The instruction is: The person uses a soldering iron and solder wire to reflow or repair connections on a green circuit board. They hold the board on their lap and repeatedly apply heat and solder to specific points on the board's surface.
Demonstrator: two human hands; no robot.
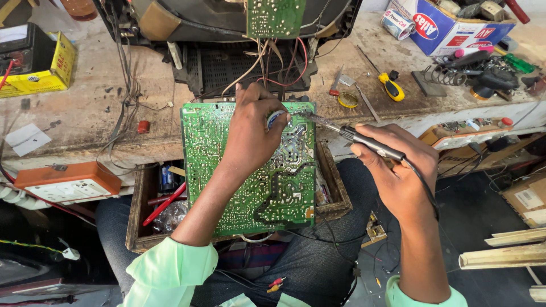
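Currently a soldering iron [364, 142] is gripped in the right hand [398, 173], fingers wrapped tight around its dark handle, tip brought to the upper middle of the frame. A small solder spool [275, 118] is pinched in the left hand [250, 133], resting on the green circuit board [250, 170]. The tip is best kept steady on one joint, with solder fed sparingly; the joint lies just beyond both grips.

Large green rectangular circuit board [250, 170], solder side up with silver joints and dark traces, lies tilted over an open wooden drawer [335, 187] at the counter edge. Black-handled soldering iron [364, 143] is slanted, metal tip touching the board's upper right. Small round solder spool [274, 118] sits at the board's top edge.
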